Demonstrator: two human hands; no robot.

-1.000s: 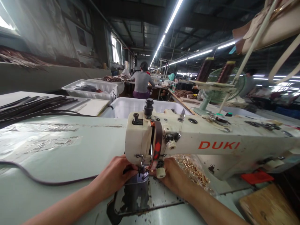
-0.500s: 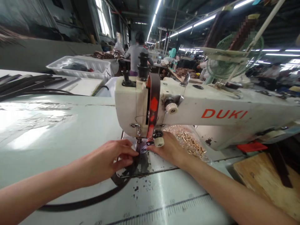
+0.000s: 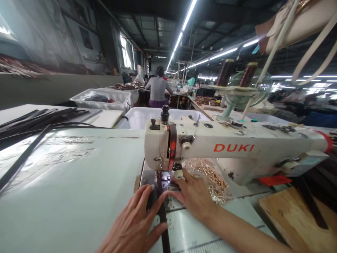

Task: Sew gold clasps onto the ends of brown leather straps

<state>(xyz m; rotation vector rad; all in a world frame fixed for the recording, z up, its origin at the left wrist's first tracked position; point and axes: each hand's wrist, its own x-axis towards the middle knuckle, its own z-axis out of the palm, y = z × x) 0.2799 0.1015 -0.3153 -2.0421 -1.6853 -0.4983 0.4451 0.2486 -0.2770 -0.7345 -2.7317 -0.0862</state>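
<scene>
A dark leather strap (image 3: 164, 230) runs from under the presser foot of the white sewing machine (image 3: 200, 138) down toward me. My left hand (image 3: 134, 221) is open, its fingers spread over the table beside the strap. The index finger reaches across the strap and the thumb touches its edge. Just right of the presser foot, my right hand (image 3: 197, 196) lies with thumb and index finger apart. That thumb points at the strap, close to my left fingertip. Some right fingertips are hidden behind the machine's white knob (image 3: 178, 174).
A clear bag of gold-coloured metal hardware (image 3: 210, 175) lies under the machine arm. Dark strips (image 3: 47, 121) are piled at the left. White bins (image 3: 102, 96) stand behind, with a person (image 3: 158, 88) farther back. A wooden board (image 3: 292, 218) is at the right.
The strap has swung from curving left to running straight toward me. My left hand has spread out from a pinch beside the needle and come nearer. The view has shifted upward and back.
</scene>
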